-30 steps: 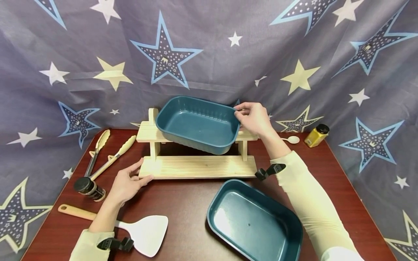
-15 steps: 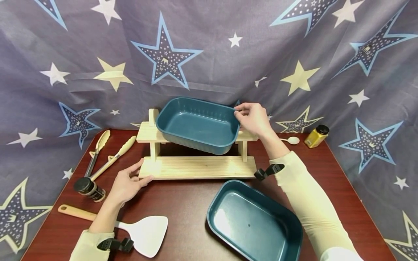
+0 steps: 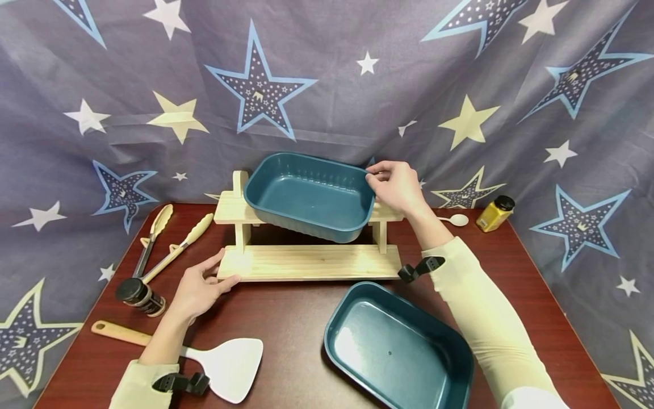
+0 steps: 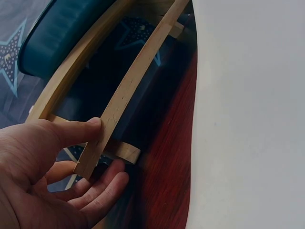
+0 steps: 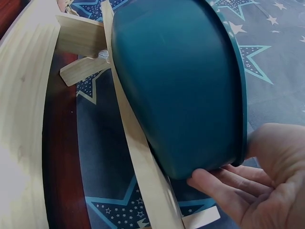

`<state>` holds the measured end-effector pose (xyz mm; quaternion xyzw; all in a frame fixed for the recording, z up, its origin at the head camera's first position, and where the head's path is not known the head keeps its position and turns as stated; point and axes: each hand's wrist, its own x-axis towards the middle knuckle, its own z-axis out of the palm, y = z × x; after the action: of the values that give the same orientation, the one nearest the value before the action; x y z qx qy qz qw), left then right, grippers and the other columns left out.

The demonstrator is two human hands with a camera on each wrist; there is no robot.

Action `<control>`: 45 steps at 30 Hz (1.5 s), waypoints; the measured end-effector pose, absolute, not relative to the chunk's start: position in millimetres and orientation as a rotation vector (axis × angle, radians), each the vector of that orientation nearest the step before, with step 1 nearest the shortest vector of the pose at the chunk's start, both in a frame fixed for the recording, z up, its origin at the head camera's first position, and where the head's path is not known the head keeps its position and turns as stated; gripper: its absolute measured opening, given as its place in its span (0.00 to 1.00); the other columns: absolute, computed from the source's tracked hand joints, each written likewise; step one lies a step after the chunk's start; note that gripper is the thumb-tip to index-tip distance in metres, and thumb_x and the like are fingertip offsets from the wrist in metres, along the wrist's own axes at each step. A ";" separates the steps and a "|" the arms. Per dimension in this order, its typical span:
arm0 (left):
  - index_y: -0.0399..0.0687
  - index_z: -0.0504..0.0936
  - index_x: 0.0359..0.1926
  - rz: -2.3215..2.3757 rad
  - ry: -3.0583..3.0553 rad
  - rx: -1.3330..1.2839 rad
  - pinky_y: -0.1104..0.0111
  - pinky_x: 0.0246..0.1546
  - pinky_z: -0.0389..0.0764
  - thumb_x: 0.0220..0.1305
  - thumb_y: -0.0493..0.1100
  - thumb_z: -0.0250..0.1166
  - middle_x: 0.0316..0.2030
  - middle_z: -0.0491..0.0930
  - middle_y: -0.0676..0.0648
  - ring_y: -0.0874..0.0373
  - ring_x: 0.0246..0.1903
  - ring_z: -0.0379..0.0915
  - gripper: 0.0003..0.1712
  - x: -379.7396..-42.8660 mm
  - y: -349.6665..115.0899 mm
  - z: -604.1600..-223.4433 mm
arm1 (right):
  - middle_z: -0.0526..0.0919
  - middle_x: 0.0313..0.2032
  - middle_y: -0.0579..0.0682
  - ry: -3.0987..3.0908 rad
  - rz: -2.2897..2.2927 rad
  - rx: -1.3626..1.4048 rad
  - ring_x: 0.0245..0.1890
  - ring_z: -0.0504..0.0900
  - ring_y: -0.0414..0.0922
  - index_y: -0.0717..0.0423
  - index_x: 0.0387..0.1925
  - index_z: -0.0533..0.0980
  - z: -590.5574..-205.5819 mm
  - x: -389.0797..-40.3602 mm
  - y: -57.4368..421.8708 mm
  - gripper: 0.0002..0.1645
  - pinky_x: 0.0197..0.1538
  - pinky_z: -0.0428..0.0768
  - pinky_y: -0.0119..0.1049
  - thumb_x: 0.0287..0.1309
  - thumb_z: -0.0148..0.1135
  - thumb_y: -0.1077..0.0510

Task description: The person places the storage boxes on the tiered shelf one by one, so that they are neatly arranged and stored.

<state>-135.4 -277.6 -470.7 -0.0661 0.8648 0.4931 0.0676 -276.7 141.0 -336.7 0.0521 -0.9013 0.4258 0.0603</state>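
A two-tier wooden shelf rack [image 3: 311, 262] stands at the back of the table. My left hand [image 3: 196, 289] holds the left end of its lower board, and in the left wrist view the thumb lies on one face with the fingers [image 4: 107, 191] curled behind. On the upper tier a blue rectangular bin [image 3: 314, 199] sits at an angle, overhanging the front edge. My right hand [image 3: 398, 184] grips that bin at its right back corner. The right wrist view shows fingers [image 5: 214, 188] against the bin's wall. A second blue bin [image 3: 390, 346] lies on the table in front.
On the left are tongs [image 3: 171, 250], a black-capped spice jar [image 3: 143, 296] and a white-bladed turner [image 3: 232, 366] partly behind my left forearm. At the back right lie a small white spoon [image 3: 458, 219] and a yellow jar with a black lid [image 3: 494, 215]. A star-patterned cloth [image 3: 327, 74] hangs behind.
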 end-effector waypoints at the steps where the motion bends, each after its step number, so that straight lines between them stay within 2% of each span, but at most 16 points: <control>1: 0.52 0.59 0.84 1.488 2.604 -0.200 0.76 0.35 0.79 0.66 0.51 0.77 0.75 0.70 0.34 0.74 0.38 0.80 0.52 -135.4 -277.6 -470.8 | 0.94 0.43 0.55 -2.727 1.285 0.160 0.24 0.89 0.42 0.51 0.51 0.88 -336.5 -276.7 141.0 0.13 0.31 0.86 0.34 0.73 0.64 0.52; 9: 0.52 0.59 0.84 1.483 2.613 -0.211 0.76 0.34 0.78 0.67 0.50 0.77 0.75 0.70 0.32 0.72 0.36 0.79 0.52 -135.3 -277.4 -470.2 | 0.94 0.44 0.54 -2.696 1.293 0.176 0.25 0.90 0.41 0.50 0.51 0.88 -335.2 -272.9 143.9 0.13 0.31 0.85 0.32 0.72 0.65 0.51; 15: 0.51 0.58 0.84 1.494 2.606 -0.209 0.76 0.34 0.79 0.67 0.50 0.77 0.72 0.72 0.30 0.72 0.38 0.81 0.52 -134.6 -276.5 -470.1 | 0.94 0.46 0.50 -2.647 1.202 0.220 0.41 0.93 0.48 0.50 0.54 0.87 -340.5 -259.1 154.3 0.16 0.46 0.85 0.39 0.70 0.67 0.49; 20: 0.53 0.59 0.84 1.505 2.596 -0.218 0.76 0.36 0.80 0.67 0.50 0.77 0.69 0.75 0.30 0.72 0.39 0.81 0.52 -134.8 -276.9 -471.8 | 0.93 0.50 0.53 -2.573 1.230 0.301 0.48 0.93 0.52 0.52 0.58 0.85 -345.3 -238.2 160.9 0.21 0.53 0.86 0.49 0.69 0.70 0.49; 23: 0.54 0.59 0.84 1.517 2.591 -0.227 0.76 0.36 0.81 0.66 0.51 0.77 0.68 0.75 0.31 0.73 0.39 0.82 0.52 -134.6 -277.7 -473.0 | 0.89 0.57 0.58 -2.553 1.266 0.376 0.54 0.91 0.56 0.55 0.64 0.82 -348.2 -225.1 161.6 0.26 0.56 0.86 0.52 0.69 0.72 0.50; 27: 0.55 0.59 0.84 1.534 2.577 -0.236 0.76 0.37 0.82 0.66 0.51 0.77 0.67 0.75 0.31 0.73 0.39 0.82 0.53 -134.2 -278.5 -474.7 | 0.81 0.68 0.61 -2.569 1.279 0.442 0.63 0.85 0.61 0.57 0.73 0.74 -353.5 -210.0 161.4 0.38 0.61 0.84 0.55 0.67 0.74 0.49; 30: 0.55 0.59 0.84 1.542 2.570 -0.232 0.76 0.37 0.82 0.66 0.51 0.77 0.67 0.75 0.31 0.74 0.40 0.82 0.52 -134.4 -278.2 -474.9 | 0.76 0.73 0.61 -2.592 1.289 0.465 0.68 0.82 0.61 0.56 0.77 0.68 -356.6 -201.4 160.2 0.46 0.63 0.83 0.54 0.64 0.77 0.49; 40: 0.54 0.59 0.84 1.556 2.571 -0.225 0.76 0.37 0.82 0.66 0.50 0.77 0.67 0.76 0.30 0.74 0.40 0.82 0.52 -134.9 -277.4 -476.0 | 0.72 0.75 0.63 -2.643 1.289 0.522 0.69 0.80 0.61 0.60 0.81 0.57 -366.8 -195.5 146.8 0.57 0.66 0.80 0.56 0.62 0.78 0.48; 45: 0.53 0.59 0.84 1.559 2.582 -0.225 0.77 0.37 0.82 0.66 0.49 0.77 0.67 0.76 0.30 0.75 0.40 0.82 0.52 -134.7 -277.5 -476.1 | 0.72 0.75 0.63 -2.656 1.304 0.514 0.68 0.81 0.60 0.60 0.83 0.54 -367.7 -196.6 144.0 0.58 0.66 0.80 0.54 0.63 0.77 0.48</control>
<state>-134.7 -277.5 -476.1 -0.0743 0.8522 0.5146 0.0586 -196.6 144.0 -367.7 0.1708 -0.8823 0.4331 0.0692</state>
